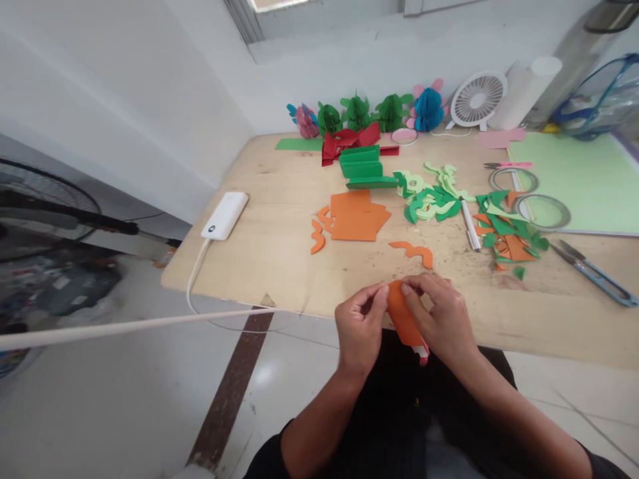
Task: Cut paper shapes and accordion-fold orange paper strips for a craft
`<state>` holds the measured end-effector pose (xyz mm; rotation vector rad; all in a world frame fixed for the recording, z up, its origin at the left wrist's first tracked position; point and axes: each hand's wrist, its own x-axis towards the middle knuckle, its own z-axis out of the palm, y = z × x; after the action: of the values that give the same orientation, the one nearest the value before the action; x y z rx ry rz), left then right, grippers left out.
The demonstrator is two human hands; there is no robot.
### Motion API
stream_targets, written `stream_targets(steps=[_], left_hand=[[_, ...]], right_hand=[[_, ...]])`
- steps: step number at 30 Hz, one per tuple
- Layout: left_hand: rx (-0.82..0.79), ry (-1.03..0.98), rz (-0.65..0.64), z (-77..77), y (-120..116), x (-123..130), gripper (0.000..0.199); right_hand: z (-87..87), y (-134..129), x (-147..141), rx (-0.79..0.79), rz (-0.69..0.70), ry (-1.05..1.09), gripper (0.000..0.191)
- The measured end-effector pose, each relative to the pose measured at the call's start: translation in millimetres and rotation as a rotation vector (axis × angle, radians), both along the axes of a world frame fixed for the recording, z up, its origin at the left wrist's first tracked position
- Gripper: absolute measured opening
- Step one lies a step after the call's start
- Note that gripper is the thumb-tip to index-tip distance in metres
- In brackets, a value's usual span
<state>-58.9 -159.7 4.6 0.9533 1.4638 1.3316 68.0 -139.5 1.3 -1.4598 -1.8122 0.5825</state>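
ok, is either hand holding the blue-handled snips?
No, the snips lie on the table at the picture's right, while the left hand and right hand both hold orange paper.

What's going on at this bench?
A person's left hand and right hand are pinching a piece of orange paper at the front edge of the table. Just beyond lie a few orange sheets and curvy orange cutouts. Green folded paper sits farther back, with green and orange scraps to the right. Five paper figures stand along the wall.
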Motion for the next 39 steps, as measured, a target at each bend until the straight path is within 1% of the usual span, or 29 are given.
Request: stream_targets(steps=[3, 7, 10, 13, 16, 20, 23, 26, 33, 39], left_hand=[[0.0, 0.005, 0.004, 0.6, 0, 1, 0.014], [0.004, 0.012, 0.012, 2.2, 1, 1, 0.013], [0.003, 0.007, 0.005, 3.0, 2, 1, 0.013], [-0.005, -0.019, -0.004, 2.0, 2, 1, 0.013], [-0.024, -0.097, -0.01, -1.0, 3, 0, 0.013], [-0.133, -0.324, -0.052, -4.3, 7, 0, 0.019], [-0.23, -0.49, -0.077, -4.9, 8, 0, 0.023], [-0.268, -0.594, -0.055, -4.5, 9, 0, 0.022], [-0.253, -0.65, -0.005, -0.2, 11, 0, 0.025], [-0.222, -0.629, 0.036, 2.1, 11, 3, 0.022]], right_hand=[[-0.8, 1, 0, 0.046, 0.003, -0.025, 0.017], [-0.8, 1, -1, 0.06, 0.0, -0.027, 0.017], [0.4, 2, -1, 0.035, -0.01, -0.01, 0.017], [3.1, 3, -2, -0.025, -0.036, 0.044, 0.017], [6.4, 5, -3, -0.122, -0.065, 0.117, 0.017], [8.2, 6, -3, -0.248, -0.095, 0.201, 0.019], [8.2, 6, -3, -0.296, -0.108, 0.252, 0.021], [9.3, 6, -3, -0.306, -0.088, 0.278, 0.021], [12.1, 5, -4, -0.287, -0.064, 0.277, 0.019], [10.9, 5, -6, -0.313, -0.068, 0.335, 0.017]])
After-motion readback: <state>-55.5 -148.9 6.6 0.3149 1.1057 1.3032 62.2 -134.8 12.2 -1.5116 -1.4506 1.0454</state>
